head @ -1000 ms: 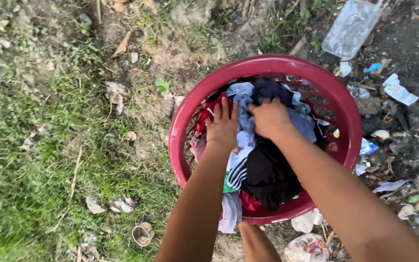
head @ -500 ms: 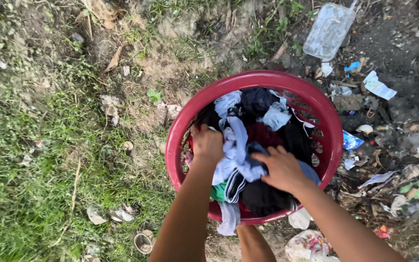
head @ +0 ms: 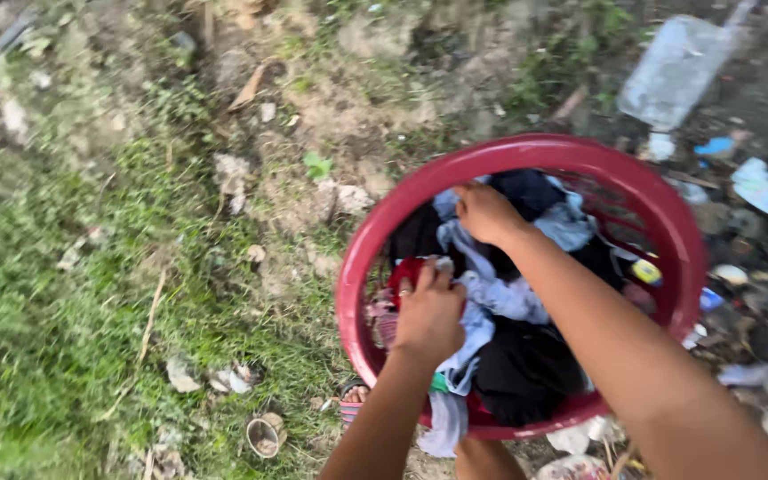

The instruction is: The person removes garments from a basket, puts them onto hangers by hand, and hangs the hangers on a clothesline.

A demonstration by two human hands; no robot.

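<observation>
Red round laundry basket (head: 357, 267) on bare earth beside grass (head: 55, 338), packed with mixed clothes (head: 526, 364). Pale blue garment (head: 508, 298) near the middle of the heap, between both hands. Left hand (head: 428, 316) pressed on the near-left part of the pile, grip closed on pale cloth. Right hand (head: 484, 212) at the far side, grip curled into the pile; held or merely pressed, cannot tell. Pale cloth end (head: 442, 427) hanging over the near rim, close to the dirt. Judged risks: trailing end dragging onto soil; tangled pieces coming up together and spilling over the rim; basket tipping under a one-sided pull. Litter close on the right: clear plastic bottle (head: 673, 71), paper scraps (head: 762, 191); dropped clothing likely soiled there. View blurred, fine detail unconfirmed
</observation>
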